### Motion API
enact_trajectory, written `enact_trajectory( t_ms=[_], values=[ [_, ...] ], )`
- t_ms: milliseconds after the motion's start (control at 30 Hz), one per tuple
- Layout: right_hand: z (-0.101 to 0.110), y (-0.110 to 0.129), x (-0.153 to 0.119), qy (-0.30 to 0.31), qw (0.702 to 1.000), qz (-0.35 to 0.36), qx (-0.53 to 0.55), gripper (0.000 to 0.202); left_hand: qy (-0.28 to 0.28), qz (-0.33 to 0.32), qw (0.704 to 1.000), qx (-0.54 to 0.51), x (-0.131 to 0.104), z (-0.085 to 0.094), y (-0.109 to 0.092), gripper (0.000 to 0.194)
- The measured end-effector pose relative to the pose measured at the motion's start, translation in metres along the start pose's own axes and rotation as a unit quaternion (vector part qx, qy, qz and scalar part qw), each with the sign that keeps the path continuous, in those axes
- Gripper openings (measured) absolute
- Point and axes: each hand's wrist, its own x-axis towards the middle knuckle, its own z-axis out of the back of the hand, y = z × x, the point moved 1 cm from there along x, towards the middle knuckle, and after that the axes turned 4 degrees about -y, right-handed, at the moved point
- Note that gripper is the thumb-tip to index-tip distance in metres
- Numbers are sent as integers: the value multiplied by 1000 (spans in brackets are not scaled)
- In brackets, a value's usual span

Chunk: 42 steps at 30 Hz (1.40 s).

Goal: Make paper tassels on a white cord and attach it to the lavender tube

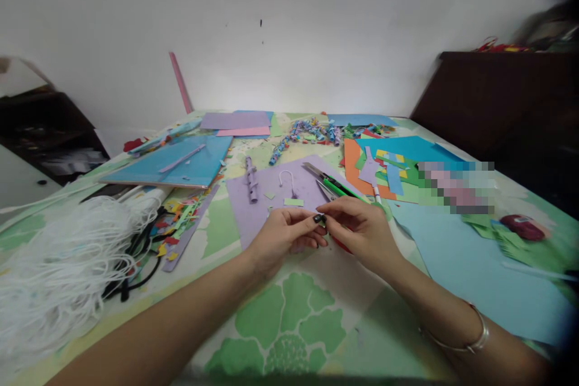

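My left hand (289, 230) and my right hand (355, 226) meet at the fingertips over the near part of a purple sheet (239, 193). The fingers of both are pinched together around something too small to make out. Just beyond them lie a small green paper strip (294, 201) and a curved white cord (286, 175). A green utility knife (335, 184) rests past my right hand, with scissor blades (325, 190) beside it. Left of the cord is a rolled purple paper tube (251, 181).
White cord (76, 253) is heaped at the left, near a blue board (181, 160). Decorated paper coils (312, 131) lie at the back. Coloured sheets, a light blue sheet (474, 271) and a dark red object (522, 227) are at the right.
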Motion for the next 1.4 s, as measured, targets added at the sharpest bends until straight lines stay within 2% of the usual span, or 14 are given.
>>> enact_trajectory(
  t_ms=[100,233,367,467,567,700,800,867,933,967,1067,1167,1267,1400],
  values=[
    [1,-1,1,3,999,-42,17,18,3,-10,999,38,-1,-1,-2,22],
    [2,-3,4,14,985,-124,116,19,-24,5,999,32,-1,-1,-5,18],
    [5,-4,7,14,969,-162,187,19,-48,-9,998,25,0,-1,-8,14],
    [8,-3,8,-6,971,-164,174,20,-72,-17,996,44,0,0,-8,13],
    [8,-1,7,-21,986,-137,92,17,-78,-21,995,65,-1,0,-9,14],
    [4,-1,6,39,991,-118,53,10,-64,-19,995,76,-3,-2,-10,14],
    [2,-3,6,79,977,-163,117,12,-58,-14,993,98,-3,-2,-14,15],
    [3,-3,6,96,962,-204,153,14,-38,-8,986,164,-3,0,-20,18],
    [2,-1,6,117,948,-240,175,14,-13,-16,957,288,-7,5,-26,18],
    [1,0,6,127,941,-255,181,14,-10,-34,932,362,-11,8,-28,18],
    [-9,3,3,162,931,-282,167,10,-65,-159,816,551,-33,18,-26,20],
    [-22,1,-1,193,928,-294,124,6,-81,-265,725,630,-62,23,-8,25],
    [-30,-2,-3,194,931,-298,80,7,-92,-326,682,648,-81,21,16,26],
    [-32,-4,-4,199,934,-297,18,8,-100,-347,631,686,-84,17,36,29]
  ],
)
